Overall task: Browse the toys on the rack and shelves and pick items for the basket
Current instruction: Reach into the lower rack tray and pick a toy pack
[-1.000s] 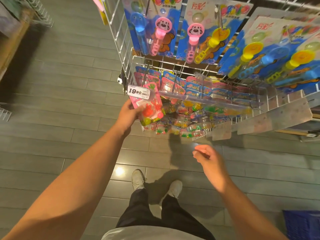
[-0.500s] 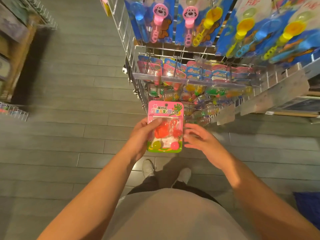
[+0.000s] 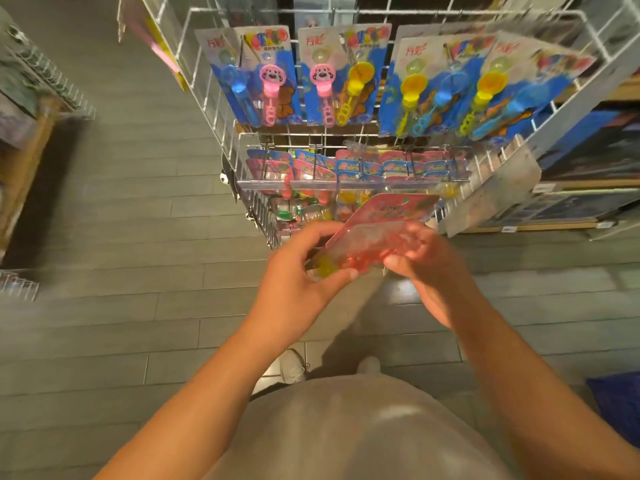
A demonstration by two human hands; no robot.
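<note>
Grey floor [image 3: 138, 209]; hand-held toy pack [image 3: 377, 233]

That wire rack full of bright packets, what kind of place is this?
Most likely a toy aisle in a shop. The wire rack holds rows of carded bubble wands on hooks, and both hands, left and right, hold a pink toy packet.

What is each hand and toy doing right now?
Pink toy pack: off the rack, tilted, held in both hands.
Left hand: gripping the pack's lower end.
Right hand: gripping its right side.
Bubble wand cards: hanging on the wire rack.
</note>
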